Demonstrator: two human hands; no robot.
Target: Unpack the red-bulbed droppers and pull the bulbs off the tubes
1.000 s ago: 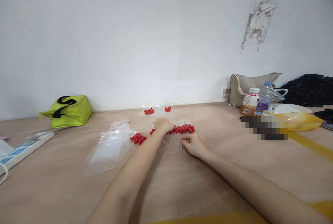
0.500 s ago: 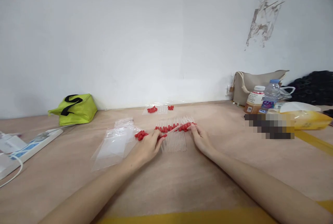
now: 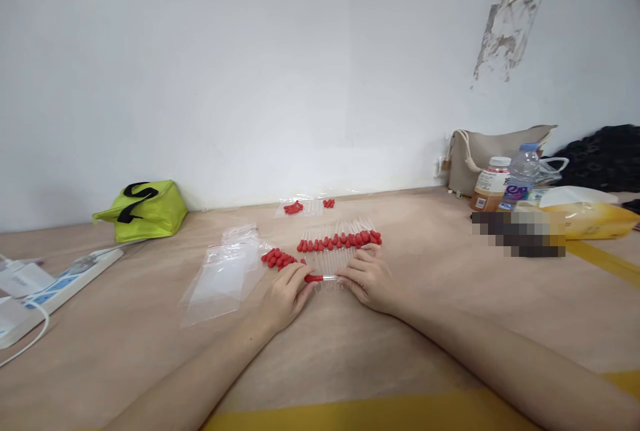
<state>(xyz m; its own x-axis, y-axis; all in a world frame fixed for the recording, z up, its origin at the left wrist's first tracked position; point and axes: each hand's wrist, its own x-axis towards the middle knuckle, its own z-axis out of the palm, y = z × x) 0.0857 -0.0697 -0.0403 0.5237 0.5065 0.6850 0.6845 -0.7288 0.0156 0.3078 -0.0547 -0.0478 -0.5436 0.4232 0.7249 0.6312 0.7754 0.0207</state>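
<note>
My left hand (image 3: 287, 297) is closed with its fingertips on a red rubber bulb (image 3: 314, 278). From the bulb a clear thin dropper tube (image 3: 329, 277) runs level to my right hand (image 3: 373, 281), whose fingers pinch its other end. Behind my hands lies a row of droppers with red bulbs (image 3: 340, 241), tubes pointing to the wall. Several bare clear tubes (image 3: 330, 261) lie side by side between that row and my hands. Loose red bulbs (image 3: 276, 258) are heaped just beyond my left hand.
Clear plastic bags (image 3: 217, 284) lie at the left, and a bagged set with red bulbs (image 3: 293, 207) is near the wall. Further left are a lime bag (image 3: 150, 211) and a power strip (image 3: 65, 294). Bottles (image 3: 493, 184) and a grey bag (image 3: 463, 171) stand at the right.
Both hands have come nearer to me, away from the row, and closer together. The tube between them has gone from slanted to level. The row of red bulbs is now more fully visible.
</note>
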